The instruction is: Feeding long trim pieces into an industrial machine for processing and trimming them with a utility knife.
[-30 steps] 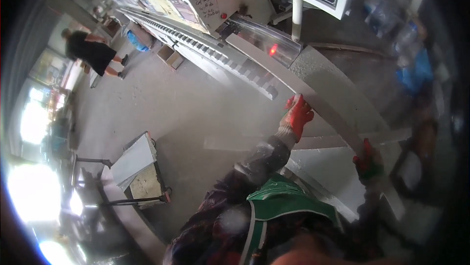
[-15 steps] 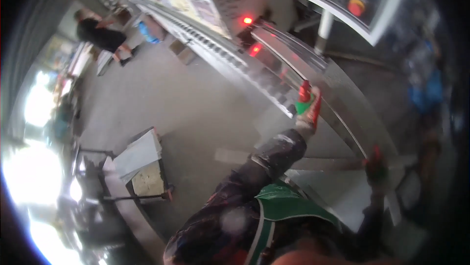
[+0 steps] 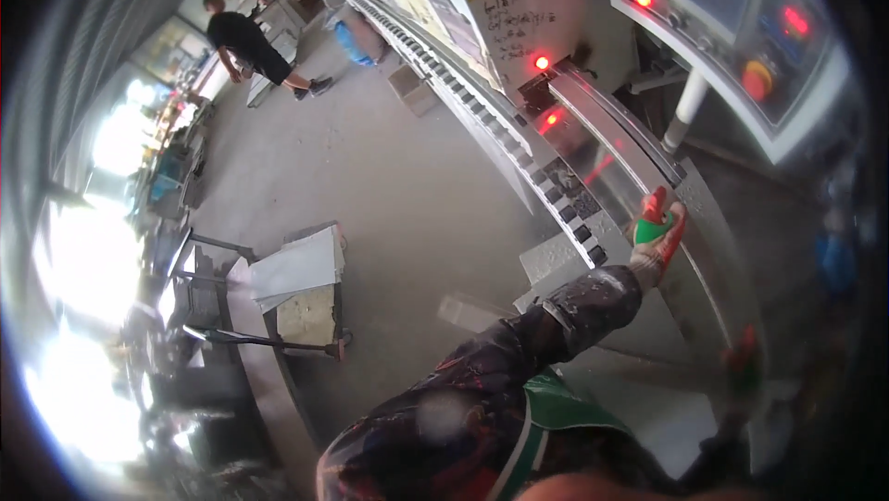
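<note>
My left hand (image 3: 659, 231), in a white knit glove with red and green patches, is at the long bright-edged metal bed (image 3: 620, 154) of a machine. Its fingers are partly stretched out, with a gap between the thumb side and the others. Whether they press on the edge or hover just over it is hard to see. Farther down the same edge, my right hand (image 3: 744, 357) in a red-tipped glove is dark and blurred; its fingers cannot be made out. A green apron (image 3: 574, 408) covers my front.
A control panel (image 3: 741, 19) with red lights and a red-yellow knob stands at upper right. Along the machine runs a toothed black track (image 3: 482, 112). A cart (image 3: 301, 283) with flat sheets stands at left. A person (image 3: 248, 47) in black is at far left, beyond a cardboard box (image 3: 412, 91).
My view has shifted, so machine, cart and person appear farther right, mostly lower. Both hands remain along the machine's edge. The person's legs and arms have changed pose.
</note>
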`<state>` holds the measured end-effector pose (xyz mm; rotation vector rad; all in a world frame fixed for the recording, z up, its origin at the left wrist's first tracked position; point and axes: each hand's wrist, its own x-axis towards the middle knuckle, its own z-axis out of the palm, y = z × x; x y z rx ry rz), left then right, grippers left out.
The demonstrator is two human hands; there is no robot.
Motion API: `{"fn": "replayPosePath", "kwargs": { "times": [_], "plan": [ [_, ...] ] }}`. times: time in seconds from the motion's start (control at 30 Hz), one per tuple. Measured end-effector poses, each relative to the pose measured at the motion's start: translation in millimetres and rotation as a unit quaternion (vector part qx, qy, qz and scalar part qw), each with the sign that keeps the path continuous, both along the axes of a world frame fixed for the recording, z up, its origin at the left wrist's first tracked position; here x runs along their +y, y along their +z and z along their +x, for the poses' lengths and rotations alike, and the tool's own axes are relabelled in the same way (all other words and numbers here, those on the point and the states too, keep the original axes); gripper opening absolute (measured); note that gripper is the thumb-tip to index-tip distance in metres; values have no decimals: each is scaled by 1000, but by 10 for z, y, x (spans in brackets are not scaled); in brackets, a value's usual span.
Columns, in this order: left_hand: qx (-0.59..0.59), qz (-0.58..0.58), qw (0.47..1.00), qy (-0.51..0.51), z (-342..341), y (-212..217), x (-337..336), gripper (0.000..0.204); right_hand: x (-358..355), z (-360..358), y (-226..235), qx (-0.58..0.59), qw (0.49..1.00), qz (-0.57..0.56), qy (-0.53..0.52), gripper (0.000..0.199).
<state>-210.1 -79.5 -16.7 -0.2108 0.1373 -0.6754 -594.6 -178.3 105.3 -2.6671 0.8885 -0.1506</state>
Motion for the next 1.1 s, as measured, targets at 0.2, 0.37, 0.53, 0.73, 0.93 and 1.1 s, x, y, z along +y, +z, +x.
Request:
{"fn": "replayPosePath", "kwargs": {
  "times": [0.2, 0.37, 0.53, 0.73, 0.93, 1.1],
  "plan": [
    [138, 59, 987, -53, -237, 893, -188, 18, -280, -49, 269, 49, 997, 26, -47, 73],
    [125, -52, 987, -88, -107, 377, -180, 8, -949, -460, -859, -94, 994, -18, 48, 75],
    [46, -209, 966, -144, 230, -70, -134, 8, -781, -207, -645, 9, 997, -64, 46, 73],
    [-84, 67, 989, -98, 87, 52, 389, 42, -491, -49, -47, 31, 995, -65, 69, 72],
    [-274, 531, 777, 197, -321, 1776, 3590, 65, -410, -278, -73, 168, 901, -349, 197, 69],
    [-75, 484, 735, 469, -996, 1314, 7644, 39, -239, -175, 64, 145, 864, -364, 315, 69]
  ]
}}
